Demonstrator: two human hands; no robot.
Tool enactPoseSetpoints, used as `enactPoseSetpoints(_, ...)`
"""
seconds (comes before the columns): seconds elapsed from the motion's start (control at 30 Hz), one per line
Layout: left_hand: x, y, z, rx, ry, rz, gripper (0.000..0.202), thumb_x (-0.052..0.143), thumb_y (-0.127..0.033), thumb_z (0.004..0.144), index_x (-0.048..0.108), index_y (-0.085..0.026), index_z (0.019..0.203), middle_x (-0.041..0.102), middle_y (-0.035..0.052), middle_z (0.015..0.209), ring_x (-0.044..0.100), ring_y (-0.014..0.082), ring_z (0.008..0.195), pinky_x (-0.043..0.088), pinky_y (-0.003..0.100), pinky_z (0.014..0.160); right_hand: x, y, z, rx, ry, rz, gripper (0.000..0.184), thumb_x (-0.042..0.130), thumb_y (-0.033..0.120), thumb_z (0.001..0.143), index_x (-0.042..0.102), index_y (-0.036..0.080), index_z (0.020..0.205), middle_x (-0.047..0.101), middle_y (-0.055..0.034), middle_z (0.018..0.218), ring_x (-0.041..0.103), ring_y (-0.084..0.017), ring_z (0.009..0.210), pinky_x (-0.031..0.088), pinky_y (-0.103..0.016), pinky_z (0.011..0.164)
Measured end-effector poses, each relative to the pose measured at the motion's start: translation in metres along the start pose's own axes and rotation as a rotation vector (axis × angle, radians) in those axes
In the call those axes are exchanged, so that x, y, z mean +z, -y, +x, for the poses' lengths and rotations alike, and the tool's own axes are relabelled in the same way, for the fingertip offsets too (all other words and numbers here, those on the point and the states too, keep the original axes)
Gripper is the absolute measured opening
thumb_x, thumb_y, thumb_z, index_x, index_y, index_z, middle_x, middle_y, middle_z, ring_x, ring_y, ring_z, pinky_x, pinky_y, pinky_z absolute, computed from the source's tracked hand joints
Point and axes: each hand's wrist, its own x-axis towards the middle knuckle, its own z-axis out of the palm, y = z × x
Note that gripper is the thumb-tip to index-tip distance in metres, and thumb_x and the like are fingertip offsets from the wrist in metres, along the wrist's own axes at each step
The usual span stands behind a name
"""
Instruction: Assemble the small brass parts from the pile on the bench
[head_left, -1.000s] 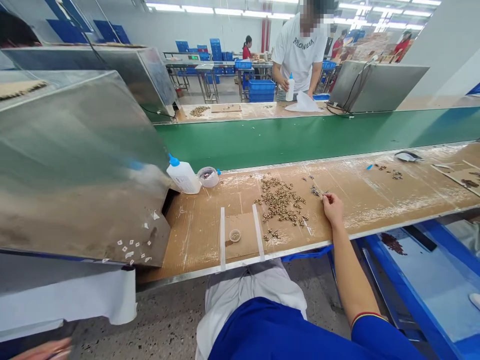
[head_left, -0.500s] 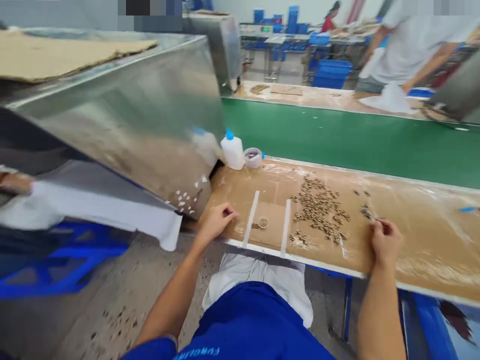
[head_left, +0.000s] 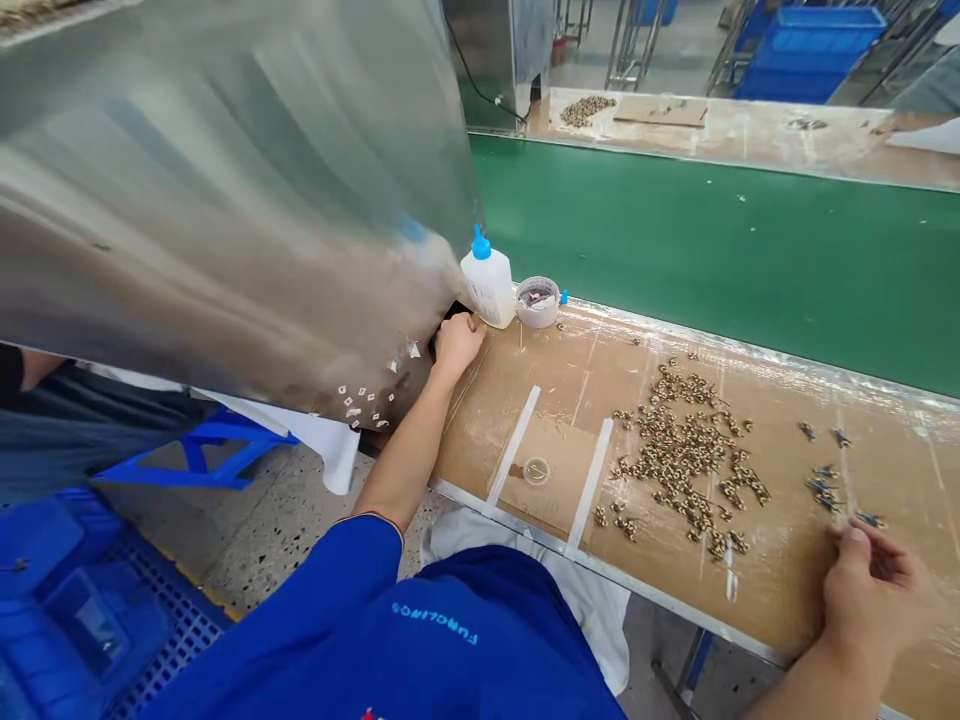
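On the work board [head_left: 472, 430], everything sat within arm's reach

From the head camera, the person's right hand [head_left: 874, 600] lay toward the right of the work board, fingers curled and thumb close by, just beside a scatter of small dark-blue pieces [head_left: 825, 485]. Whether it pinched anything could not be told. The left hand [head_left: 457, 345] sat curled near the board's far edge, by the stainless steel hood [head_left: 225, 200], with nothing showing in it, though its palm was hidden. Between them spread loose brass beads [head_left: 686, 450], apparently left there so that either hand could reach them. Two white tape strips [head_left: 551, 465] framed a cardboard patch holding a small clear ring [head_left: 536, 471], seemingly placed close to the body for easy use. A white squeeze bottle [head_left: 487, 288] with a blue cap and a round plastic tub [head_left: 537, 301] stood along the far edge, probably kept back from the working area, beside the green conveyor belt [head_left: 712, 240].
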Motion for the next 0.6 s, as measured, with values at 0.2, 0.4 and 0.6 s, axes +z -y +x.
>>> enactPoseSetpoints(0.2,-0.003,0.009,0.007,0.092,0.063,-0.107,0.034,0.064,-0.025,0.091,0.042,-0.022,0.065,0.063,0.0036,0.071,0.055,0.0179,0.07,0.04,0.03,0.071,0.002,0.005,-0.002,0.011,-0.039,-0.018,0.019,0.066,0.048,0.055,0.055,0.035,0.065,0.056,-0.0056,0.057,0.071,-0.042,0.073,0.054,-0.072,0.094)
enactPoseSetpoints(0.4,0.003,-0.004,-0.026,0.501,0.189,-0.261,0.029,0.07,-0.027,0.086,0.049,-0.019,0.068,0.063,0.0002,0.071,0.055,0.0151,0.07,0.04,0.028,0.071,0.003,0.007,-0.003,-0.019,-0.056,-0.041,0.022,0.066,0.05,0.055,0.054,0.034,0.065,0.055,-0.0055,0.057,0.072,-0.042,0.076,0.055,-0.071,0.094)
enactPoseSetpoints(0.6,0.033,-0.019,-0.059,0.6,0.449,-0.509,0.014,0.067,-0.016,0.082,0.055,-0.017,0.073,0.066,0.0003,0.077,0.06,0.0141,0.074,0.046,0.027,0.074,0.003,0.006,-0.001,-0.014,-0.069,-0.025,0.02,0.063,0.046,0.051,0.056,0.034,0.065,0.054,-0.0051,0.057,0.071,-0.041,0.076,0.055,-0.069,0.096)
